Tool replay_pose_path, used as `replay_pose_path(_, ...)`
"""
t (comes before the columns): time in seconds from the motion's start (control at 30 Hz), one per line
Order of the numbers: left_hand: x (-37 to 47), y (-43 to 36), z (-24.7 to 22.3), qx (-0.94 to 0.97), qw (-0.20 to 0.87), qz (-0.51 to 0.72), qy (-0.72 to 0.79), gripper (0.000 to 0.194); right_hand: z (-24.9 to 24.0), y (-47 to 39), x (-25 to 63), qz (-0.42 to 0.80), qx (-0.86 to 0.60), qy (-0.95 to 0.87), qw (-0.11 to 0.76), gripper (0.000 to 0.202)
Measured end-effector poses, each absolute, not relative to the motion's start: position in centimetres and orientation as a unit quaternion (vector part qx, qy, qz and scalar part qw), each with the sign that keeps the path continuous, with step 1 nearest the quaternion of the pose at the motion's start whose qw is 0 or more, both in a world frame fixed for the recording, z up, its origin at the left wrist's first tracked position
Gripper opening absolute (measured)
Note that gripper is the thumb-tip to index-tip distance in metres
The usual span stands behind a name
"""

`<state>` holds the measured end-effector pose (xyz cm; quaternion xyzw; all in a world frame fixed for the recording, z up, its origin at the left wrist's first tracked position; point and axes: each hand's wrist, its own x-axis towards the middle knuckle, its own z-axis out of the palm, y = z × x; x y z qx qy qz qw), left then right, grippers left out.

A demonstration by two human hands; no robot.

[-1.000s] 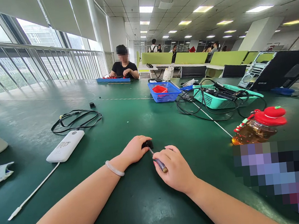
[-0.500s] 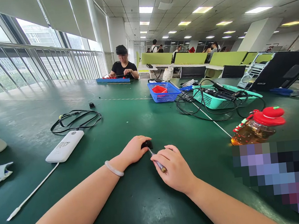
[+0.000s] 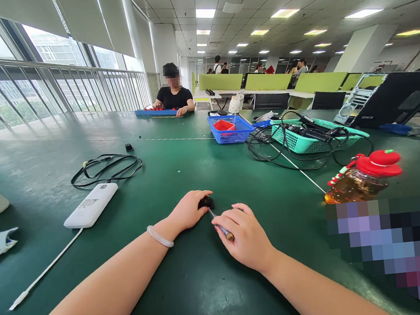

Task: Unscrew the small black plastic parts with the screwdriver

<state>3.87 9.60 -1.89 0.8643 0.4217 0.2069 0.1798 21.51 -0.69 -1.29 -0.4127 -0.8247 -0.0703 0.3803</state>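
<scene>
Near the middle of the green table (image 3: 154,276), my left hand (image 3: 188,210) grips a small black part (image 3: 207,202) between thumb and fingers and keeps it at the tabletop. Its exact kind is too small to tell. My right hand (image 3: 244,233) is closed around the handle of a screwdriver (image 3: 224,231). The thin shaft points up and left, and its tip meets the black part near my left thumb. Fingers and the part itself hide the contact point. A pale bracelet (image 3: 160,237) circles my left wrist.
Left lie a white power bank (image 3: 91,206) with a cable and a coiled black cord (image 3: 129,170). Ahead right stand a blue basket (image 3: 230,135) and a teal basket (image 3: 300,144) with cables. A red-lidded bottle (image 3: 361,182) is at right. Across sits another person (image 3: 174,96).
The screwdriver's handle has turned slightly in my right hand while both hands stay in place. Across the table, the other person's hand has lowered to the blue tray's edge.
</scene>
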Motion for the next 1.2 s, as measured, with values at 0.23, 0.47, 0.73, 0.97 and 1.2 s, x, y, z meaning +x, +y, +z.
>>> replay_pose_path(0.23,3.88,9.62,-1.91,0.866,0.180,0.207,0.419,0.050,-1.35,-0.72,21.49,-0.081,-0.416,-0.831,0.360,0.017)
replay_pose_path(0.47,3.84,9.75,-2.08,0.868,0.175,0.208,0.415,0.050,-1.25,-0.69,21.52,-0.097,-0.416,-0.825,0.370,0.016)
replay_pose_path(0.73,3.87,9.81,-2.14,0.870,0.176,0.207,0.413,0.050,-1.18,-0.70,21.49,-0.102,-0.411,-0.821,0.384,0.016)
replay_pose_path(0.97,3.83,9.72,-2.04,0.868,0.178,0.206,0.416,0.050,-1.28,-0.68,21.48,-0.112,-0.419,-0.818,0.379,0.015)
replay_pose_path(1.2,3.86,9.74,-1.98,0.869,0.175,0.207,0.413,0.049,-1.11,-0.74,21.47,-0.101,-0.416,-0.818,0.385,0.015)
